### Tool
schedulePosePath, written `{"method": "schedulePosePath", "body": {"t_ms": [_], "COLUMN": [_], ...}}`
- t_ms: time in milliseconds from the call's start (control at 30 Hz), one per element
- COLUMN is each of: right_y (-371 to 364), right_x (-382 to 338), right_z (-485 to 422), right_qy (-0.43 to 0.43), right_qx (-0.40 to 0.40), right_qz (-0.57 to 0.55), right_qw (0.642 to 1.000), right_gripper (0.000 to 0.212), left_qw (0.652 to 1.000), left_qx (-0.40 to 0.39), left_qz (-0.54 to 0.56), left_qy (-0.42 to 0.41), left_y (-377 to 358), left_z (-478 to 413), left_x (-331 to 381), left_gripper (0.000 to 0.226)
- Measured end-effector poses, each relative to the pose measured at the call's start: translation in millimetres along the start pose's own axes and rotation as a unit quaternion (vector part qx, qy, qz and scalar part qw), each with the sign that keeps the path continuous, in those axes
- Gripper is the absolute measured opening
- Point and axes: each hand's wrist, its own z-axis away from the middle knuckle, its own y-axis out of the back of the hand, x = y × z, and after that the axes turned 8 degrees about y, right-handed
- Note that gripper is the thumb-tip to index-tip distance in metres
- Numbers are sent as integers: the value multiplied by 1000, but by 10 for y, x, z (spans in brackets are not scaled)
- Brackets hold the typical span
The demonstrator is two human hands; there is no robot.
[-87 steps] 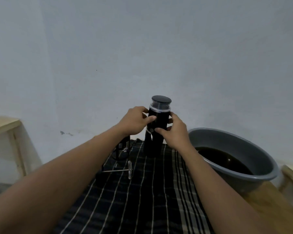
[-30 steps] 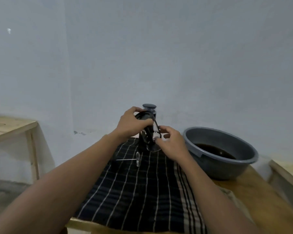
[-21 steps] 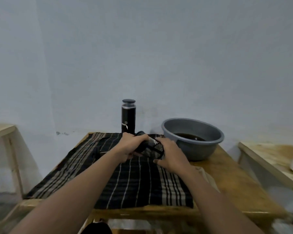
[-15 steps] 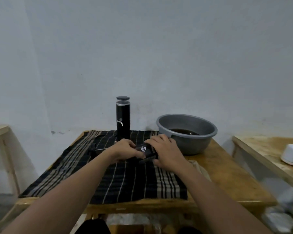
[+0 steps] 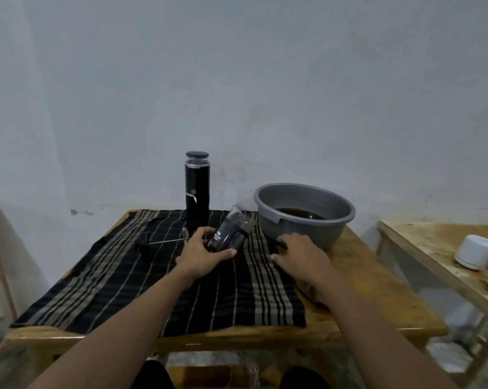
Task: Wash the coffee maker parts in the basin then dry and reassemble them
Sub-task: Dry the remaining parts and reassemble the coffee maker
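Head view. Holds a dark glass beaker (image 5: 233,231) in the left hand (image 5: 200,252), thumb and fingers curled round its lower end, clear rim tipped up and away toward the basin (image 5: 307,234). Carries it just above the striped cloth (image 5: 124,282), between the basin and a tall black cylinder (image 5: 197,192). Spreads the right hand (image 5: 300,254) palm down over the cloth just in front of the basin wall, fingers loose, gripping nothing; hard to tell whether resting or hovering.

Behind the left hand, upright at the cloth's far edge: the lidded cylinder. Left of that hand, flat on the cloth: a thin metal rod (image 5: 164,242) with a dark knob. At the far right of the wooden tabletop (image 5: 372,299): the basin, dark water inside.

Looks like drying or refitting, though cannot say which.

- Bring the right hand to the beaker's open end and support the glass from both sides.
- Stay low over the cloth, so that a slip lands soft.
- Wipe rim and inside before fitting anything.
- Line the rod up straight with the mouth; never force it against glass.
- Mind the upright cylinder, probably easy to topple.
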Motion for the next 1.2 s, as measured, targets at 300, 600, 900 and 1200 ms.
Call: {"method": "schedulePosePath", "body": {"t_ms": [300,600,900,1200], "right_y": [-280,160,211,-44], "right_x": [394,-947,-1110,-1118], "right_z": [185,-337,-621,-529], "right_qy": [-105,62,-80,174], "right_qx": [156,307,225,184], "right_qz": [-129,-358,-567,-319], "right_qw": [974,879,789,913], "right_gripper": [28,39,45,55], "left_qw": [957,927,937,931], "left_qx": [-41,-107,-1,66], "left_qz": [285,358,296,349], "left_qy": [22,20,-186,-81], "left_y": [-106,-259,-261,-149], "left_z": [7,139,153,-75], "left_x": [92,534,673,672], "left_gripper": [35,69,54,57]}}
